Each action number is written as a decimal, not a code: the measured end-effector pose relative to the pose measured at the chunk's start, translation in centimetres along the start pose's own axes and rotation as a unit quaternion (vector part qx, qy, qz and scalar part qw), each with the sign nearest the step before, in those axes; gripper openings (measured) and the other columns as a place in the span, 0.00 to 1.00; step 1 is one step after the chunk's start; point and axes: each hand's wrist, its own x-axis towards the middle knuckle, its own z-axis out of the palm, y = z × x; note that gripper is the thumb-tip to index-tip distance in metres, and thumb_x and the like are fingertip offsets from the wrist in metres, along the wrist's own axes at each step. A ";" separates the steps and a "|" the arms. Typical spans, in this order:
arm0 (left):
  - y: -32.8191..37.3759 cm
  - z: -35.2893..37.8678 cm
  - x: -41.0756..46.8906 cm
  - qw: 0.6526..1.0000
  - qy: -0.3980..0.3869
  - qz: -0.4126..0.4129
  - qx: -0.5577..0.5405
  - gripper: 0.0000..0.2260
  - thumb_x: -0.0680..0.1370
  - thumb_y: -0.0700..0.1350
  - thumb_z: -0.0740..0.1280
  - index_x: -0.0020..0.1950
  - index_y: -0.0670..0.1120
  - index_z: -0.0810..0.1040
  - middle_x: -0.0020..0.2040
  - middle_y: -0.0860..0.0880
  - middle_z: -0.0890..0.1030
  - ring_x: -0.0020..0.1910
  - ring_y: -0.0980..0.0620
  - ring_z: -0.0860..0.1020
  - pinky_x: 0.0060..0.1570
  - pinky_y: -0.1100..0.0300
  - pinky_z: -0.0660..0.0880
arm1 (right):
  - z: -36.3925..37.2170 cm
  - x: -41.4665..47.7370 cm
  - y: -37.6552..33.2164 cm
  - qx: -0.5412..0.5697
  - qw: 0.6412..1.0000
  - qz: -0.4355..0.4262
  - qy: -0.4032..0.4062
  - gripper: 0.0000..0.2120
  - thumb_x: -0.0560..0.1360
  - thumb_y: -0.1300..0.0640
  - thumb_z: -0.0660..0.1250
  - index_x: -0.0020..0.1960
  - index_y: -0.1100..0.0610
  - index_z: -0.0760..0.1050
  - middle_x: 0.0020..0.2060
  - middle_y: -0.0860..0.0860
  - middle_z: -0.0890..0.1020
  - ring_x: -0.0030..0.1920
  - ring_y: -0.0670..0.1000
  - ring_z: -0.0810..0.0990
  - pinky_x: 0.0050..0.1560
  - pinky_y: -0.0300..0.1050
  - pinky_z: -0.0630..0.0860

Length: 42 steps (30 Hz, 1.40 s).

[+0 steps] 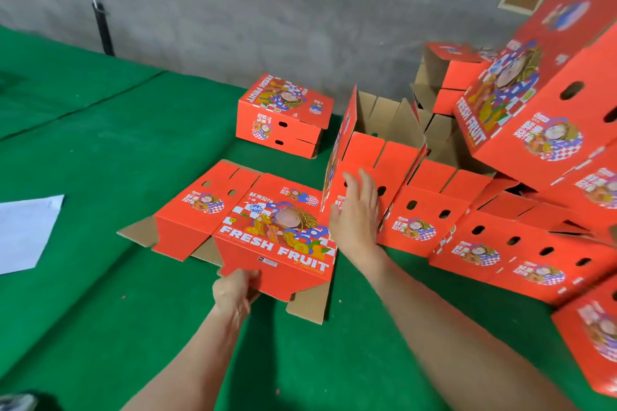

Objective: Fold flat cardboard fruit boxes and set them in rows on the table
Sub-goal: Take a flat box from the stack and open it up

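The flat box [273, 237] looks light and bendy. The left hand [235, 290] pinches its near edge, a good spot; the right hand [359, 210] is open.

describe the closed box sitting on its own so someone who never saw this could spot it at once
Look across the green table toward the grey wall. Just before the wall, left of the open-topped boxes showing brown insides, stands one red box. Unlike them it is shut, FRESH FRUIT printed across its lid, and touches no other box.
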 end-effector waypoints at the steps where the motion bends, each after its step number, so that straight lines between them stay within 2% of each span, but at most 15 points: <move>1: 0.1 0.0 -0.2 1.000 -0.006 0.017 -0.009 0.10 0.73 0.27 0.63 0.37 0.41 0.70 0.33 0.44 0.77 0.30 0.48 0.75 0.40 0.51 0.77 | -1.0 2.2 -0.6 -0.029 0.997 -0.024 0.062 0.34 0.72 0.65 0.69 0.74 0.57 0.59 0.75 0.58 0.56 0.76 0.59 0.51 0.76 0.52 0.46; 3: 0.3 0.1 -0.9 0.999 -0.012 0.049 -0.009 0.10 0.73 0.26 0.63 0.38 0.40 0.71 0.36 0.43 0.76 0.32 0.47 0.75 0.36 0.53 0.79 | -2.9 6.5 -0.7 -0.103 0.992 -0.020 0.069 0.41 0.72 0.62 0.70 0.77 0.57 0.51 0.77 0.58 0.50 0.77 0.58 0.45 0.74 0.51 0.37; 5: 0.7 0.2 -1.7 0.996 -0.018 0.086 0.000 0.10 0.73 0.26 0.62 0.40 0.40 0.71 0.37 0.43 0.77 0.32 0.47 0.75 0.27 0.58 0.78 | -4.2 9.7 0.3 -0.185 0.982 0.007 -0.027 0.44 0.72 0.55 0.71 0.78 0.57 0.46 0.77 0.58 0.52 0.77 0.57 0.47 0.74 0.55 0.37; 9: 1.8 0.7 -3.9 0.985 -0.036 0.170 0.021 0.10 0.73 0.28 0.59 0.47 0.41 0.72 0.39 0.43 0.78 0.34 0.45 0.77 0.24 0.60 0.77 | -5.2 12.1 2.0 -0.311 0.946 -0.036 -0.086 0.29 0.73 0.62 0.68 0.70 0.58 0.60 0.64 0.61 0.69 0.68 0.61 0.64 0.74 0.60 0.50; 12: 3.1 1.2 -5.6 0.967 -0.008 0.251 0.045 0.09 0.73 0.33 0.62 0.51 0.42 0.75 0.48 0.40 0.82 0.45 0.39 0.81 0.44 0.44 0.80 | -5.8 12.9 2.4 -0.248 0.963 -0.031 -0.101 0.25 0.73 0.68 0.64 0.67 0.59 0.62 0.60 0.62 0.68 0.60 0.65 0.71 0.64 0.56 0.65; 15: 4.8 1.9 -7.8 0.947 0.009 0.316 0.054 0.12 0.72 0.36 0.64 0.55 0.42 0.75 0.52 0.39 0.81 0.52 0.38 0.80 0.53 0.40 0.76 | -6.1 13.0 3.0 -0.224 0.967 -0.033 -0.117 0.29 0.73 0.70 0.63 0.70 0.57 0.59 0.60 0.62 0.66 0.58 0.67 0.72 0.62 0.55 0.67; 22: 9.3 3.6 -14.7 0.923 -0.037 0.382 0.038 0.19 0.64 0.41 0.59 0.52 0.34 0.68 0.44 0.31 0.78 0.42 0.34 0.79 0.43 0.38 0.78 | -7.3 12.6 3.0 -0.230 0.961 -0.121 -0.091 0.24 0.69 0.73 0.56 0.62 0.56 0.68 0.55 0.60 0.77 0.55 0.61 0.72 0.52 0.50 0.65; 26: 9.9 4.2 -18.3 0.917 -0.060 0.392 0.038 0.22 0.61 0.44 0.58 0.53 0.39 0.65 0.41 0.43 0.68 0.39 0.43 0.71 0.49 0.35 0.76 | -7.7 12.2 1.8 -0.268 0.944 -0.113 -0.158 0.20 0.76 0.66 0.59 0.66 0.54 0.68 0.63 0.57 0.75 0.64 0.58 0.70 0.60 0.50 0.67; 29: 9.2 4.5 -19.8 0.922 -0.059 0.380 0.040 0.17 0.62 0.46 0.59 0.49 0.44 0.62 0.40 0.45 0.66 0.39 0.47 0.69 0.48 0.35 0.75 | -10.7 10.7 -1.1 -0.005 0.979 -0.049 -0.199 0.25 0.78 0.48 0.64 0.71 0.57 0.67 0.69 0.55 0.71 0.69 0.55 0.68 0.69 0.53 0.65; 31: 8.4 4.8 -20.5 0.923 -0.062 0.378 0.045 0.23 0.63 0.47 0.59 0.56 0.40 0.63 0.48 0.39 0.72 0.47 0.42 0.74 0.54 0.36 0.73 | -14.5 8.4 -2.8 0.219 0.903 -0.015 -0.370 0.39 0.68 0.30 0.63 0.68 0.56 0.71 0.67 0.51 0.74 0.65 0.51 0.74 0.66 0.51 0.71; 34: 7.0 5.7 -21.5 0.932 -0.069 0.350 0.063 0.32 0.72 0.43 0.63 0.71 0.34 0.53 0.69 0.30 0.62 0.69 0.34 0.62 0.68 0.43 0.62 | -20.3 4.5 -4.4 0.169 0.805 -0.097 -0.561 0.49 0.58 0.27 0.70 0.70 0.53 0.67 0.65 0.47 0.76 0.62 0.44 0.77 0.57 0.37 0.74; 36: 5.8 6.8 -22.7 0.936 -0.065 0.342 0.061 0.32 0.75 0.39 0.63 0.74 0.34 0.49 0.71 0.31 0.59 0.71 0.37 0.58 0.67 0.56 0.57 | -21.9 1.8 -4.7 -0.026 0.828 -0.170 -0.534 0.45 0.62 0.33 0.73 0.72 0.52 0.65 0.67 0.46 0.74 0.61 0.38 0.74 0.55 0.31 0.72; 38: 4.4 8.2 -23.9 0.931 -0.085 0.351 0.057 0.36 0.77 0.39 0.64 0.75 0.36 0.43 0.73 0.33 0.55 0.72 0.40 0.56 0.64 0.61 0.55 | -21.8 -0.2 -4.2 -0.195 0.863 -0.227 -0.407 0.27 0.69 0.41 0.71 0.65 0.50 0.72 0.60 0.48 0.78 0.58 0.48 0.76 0.54 0.42 0.73; 40: 2.6 9.5 -24.6 0.916 -0.139 0.372 0.062 0.38 0.77 0.43 0.65 0.76 0.40 0.42 0.74 0.34 0.54 0.73 0.38 0.55 0.71 0.53 0.58 | -22.1 -1.9 -3.4 -0.237 0.895 -0.203 -0.320 0.06 0.75 0.48 0.67 0.48 0.50 0.74 0.48 0.51 0.80 0.52 0.54 0.77 0.45 0.47 0.73; 42: 0.6 10.1 -24.8 0.888 -0.201 0.403 0.089 0.35 0.77 0.52 0.65 0.77 0.42 0.51 0.75 0.38 0.58 0.74 0.39 0.57 0.72 0.44 0.59 | -24.0 -2.1 -1.1 -0.210 0.921 -0.161 -0.285 0.13 0.76 0.51 0.66 0.34 0.49 0.68 0.34 0.45 0.75 0.39 0.49 0.75 0.34 0.43 0.67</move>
